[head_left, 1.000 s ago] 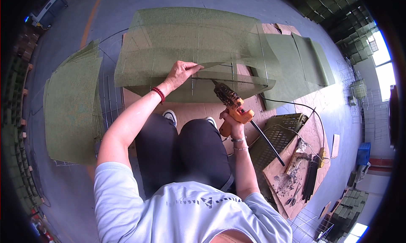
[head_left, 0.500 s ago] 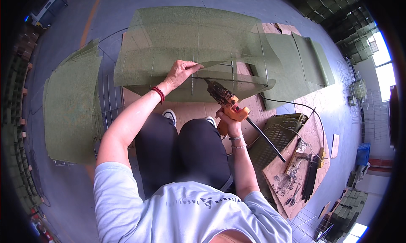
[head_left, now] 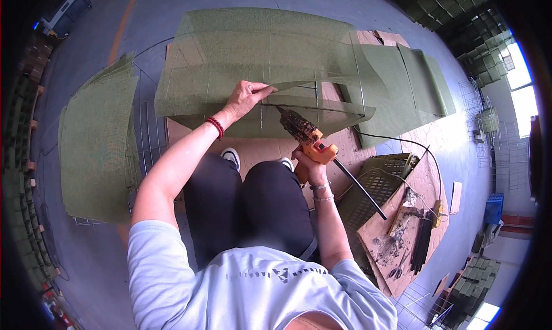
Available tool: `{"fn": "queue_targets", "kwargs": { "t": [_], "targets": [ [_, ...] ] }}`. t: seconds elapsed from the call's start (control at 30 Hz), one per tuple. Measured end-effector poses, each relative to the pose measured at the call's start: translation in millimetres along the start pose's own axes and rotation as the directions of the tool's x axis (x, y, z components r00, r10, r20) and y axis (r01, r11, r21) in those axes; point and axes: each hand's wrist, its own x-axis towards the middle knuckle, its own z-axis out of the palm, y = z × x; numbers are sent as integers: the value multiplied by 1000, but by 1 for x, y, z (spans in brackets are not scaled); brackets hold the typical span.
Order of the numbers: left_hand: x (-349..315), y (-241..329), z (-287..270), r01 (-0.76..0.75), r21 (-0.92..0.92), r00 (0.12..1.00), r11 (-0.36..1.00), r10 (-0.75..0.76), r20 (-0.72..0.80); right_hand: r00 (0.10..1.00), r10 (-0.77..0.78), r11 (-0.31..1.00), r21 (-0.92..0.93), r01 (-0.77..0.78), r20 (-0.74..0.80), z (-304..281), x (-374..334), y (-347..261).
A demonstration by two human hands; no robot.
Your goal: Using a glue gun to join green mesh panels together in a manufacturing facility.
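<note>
My left hand [head_left: 246,98] pinches the near edge of a sheer green mesh fabric [head_left: 230,48], which drapes over a thin wire frame [head_left: 316,93]. In my right hand [head_left: 311,165] is an orange glue gun [head_left: 319,149], its front half crusted with dark residue. The nozzle touches or nearly touches a dark line along the fabric's edge, just right of and below my left fingertips. A black glue stick [head_left: 361,190] sticks out from the back of the gun. My fingers hide part of its handle.
Green mesh panels on wire frames [head_left: 98,146] stand at left; more green fabric [head_left: 397,88] lies at right. Beside my right arm are a perforated green crate [head_left: 382,177] and cardboard [head_left: 374,232] bearing scissors [head_left: 398,268] and black glue sticks [head_left: 424,244]. A black cord [head_left: 402,139] curves past the crate.
The glue gun has shifted very slightly left along the fabric's edge with my right hand. My left hand holds its pinch in the same place.
</note>
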Motion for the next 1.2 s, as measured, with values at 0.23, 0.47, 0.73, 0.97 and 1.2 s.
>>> {"fn": "queue_targets", "kwargs": {
  "t": [0.23,0.47,0.73,0.97,1.2],
  "targets": [
    [0,-4,0,-52,-69,998,996,49,-49,999,-4,1000,-26,3,-49,-8,-1,4],
    [-1,4,-3,-20,-44,1000,999,20,-10,996,-4,999,-45,0,-86,-11,-2,-1],
    [0,0,0,-77,-89,996,993,72,-54,993,-36,999,-28,33,-111,-10,-4,-1],
    [-2,8,-3,-7,-25,1000,1000,7,-3,983,-25,1000,8,27,-185,-13,-7,0],
    [-1,5,-2,-37,-42,999,998,36,-24,985,-54,998,-51,46,-165,-9,-6,-7]
  ]
}}
